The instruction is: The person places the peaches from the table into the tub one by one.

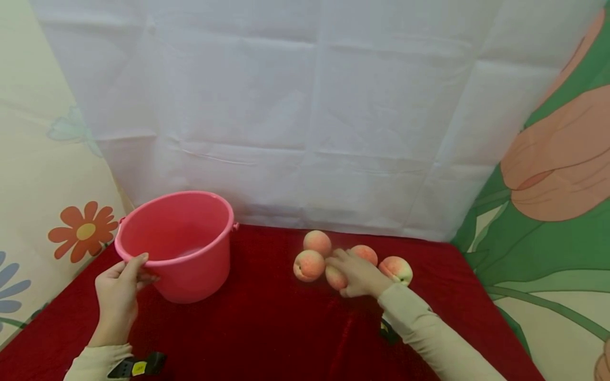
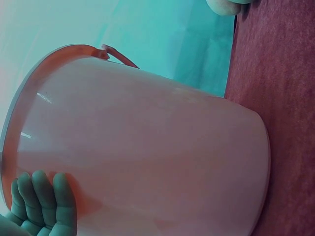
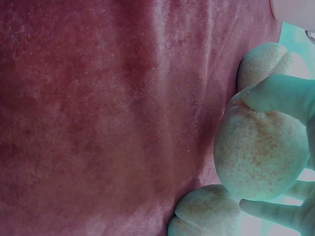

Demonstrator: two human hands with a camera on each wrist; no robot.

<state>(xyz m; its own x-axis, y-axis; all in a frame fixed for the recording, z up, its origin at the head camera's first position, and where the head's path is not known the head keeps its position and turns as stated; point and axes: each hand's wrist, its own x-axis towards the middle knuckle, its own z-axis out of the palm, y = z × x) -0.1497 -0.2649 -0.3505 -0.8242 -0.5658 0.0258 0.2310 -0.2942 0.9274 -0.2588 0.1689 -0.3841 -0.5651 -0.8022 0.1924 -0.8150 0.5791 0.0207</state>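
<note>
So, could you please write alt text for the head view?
A person's right hand grips one peach among four other peaches on a red cloth; the left hand holds a pink bucket by its rim.

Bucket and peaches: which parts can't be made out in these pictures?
- Part of the bucket's inside bottom: head view, hidden by its near wall.
- Top of the held peach: head view, hidden by the right fingers.
- Lower part of the rightmost peach: head view, hidden by the right arm.
- Upper peach: left wrist view, cut off by the top edge.
</note>
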